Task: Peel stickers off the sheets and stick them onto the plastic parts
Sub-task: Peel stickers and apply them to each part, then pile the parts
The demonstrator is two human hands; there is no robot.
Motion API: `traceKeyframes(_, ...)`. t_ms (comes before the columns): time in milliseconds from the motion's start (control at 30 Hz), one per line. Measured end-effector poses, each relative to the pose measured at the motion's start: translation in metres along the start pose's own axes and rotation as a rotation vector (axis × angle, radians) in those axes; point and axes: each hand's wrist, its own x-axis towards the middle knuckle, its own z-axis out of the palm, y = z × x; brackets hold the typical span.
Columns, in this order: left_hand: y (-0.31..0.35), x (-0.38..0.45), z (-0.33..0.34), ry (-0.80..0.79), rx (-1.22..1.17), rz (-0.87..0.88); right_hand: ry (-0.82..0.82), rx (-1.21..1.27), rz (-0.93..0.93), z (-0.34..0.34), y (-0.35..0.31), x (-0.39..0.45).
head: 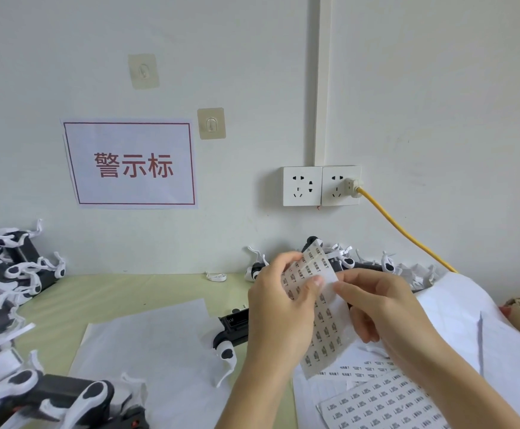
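Both hands are raised over the desk [122, 289] on one sticker sheet [320, 308]: the left hand [279, 308] grips its left edge, thumb pressed on the printed face, while the right hand [382, 305] pinches at the sheet's upper right area, where a blank white patch shows among the rows of labels. That looks like a sticker being picked loose, though the sticker itself is too small to make out. Just behind the hands lies one black-and-white plastic part [231, 332] on a white paper sheet [147, 345], probably next to receive a label. More printed sticker sheets [385, 400] lie flat at the lower right, largely full, so plenty of labelling seems left. Piles of similar plastic parts sit at the left [8, 274] and along the wall behind the hands [364, 264]; which pile is finished and which is waiting cannot be told, since no applied stickers are legible. Curled white strips among the piles may be spent backing.
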Motion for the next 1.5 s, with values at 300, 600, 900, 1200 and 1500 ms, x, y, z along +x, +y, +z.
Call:
traceKeyframes(300,0.002,0.003,-0.002,0.089,-0.24,-0.224,-0.035,-0.016,0.053,0.002,-0.001,-0.001)
traceKeyframes(600,0.008,0.002,-0.002,-0.014,-0.241,-0.431,0.197,0.124,0.082,0.0,0.003,0.004)
traceKeyframes(900,0.006,0.004,-0.005,0.114,-0.557,-0.457,-0.114,0.071,0.179,0.001,0.001,0.002)
traceKeyframes(1200,0.0,0.007,-0.003,0.174,-0.528,-0.472,-0.097,0.115,0.195,0.001,0.002,0.003)
traceKeyframes(1500,0.0,0.001,-0.005,0.267,0.039,-0.064,0.025,-0.01,0.149,0.003,0.001,0.002)
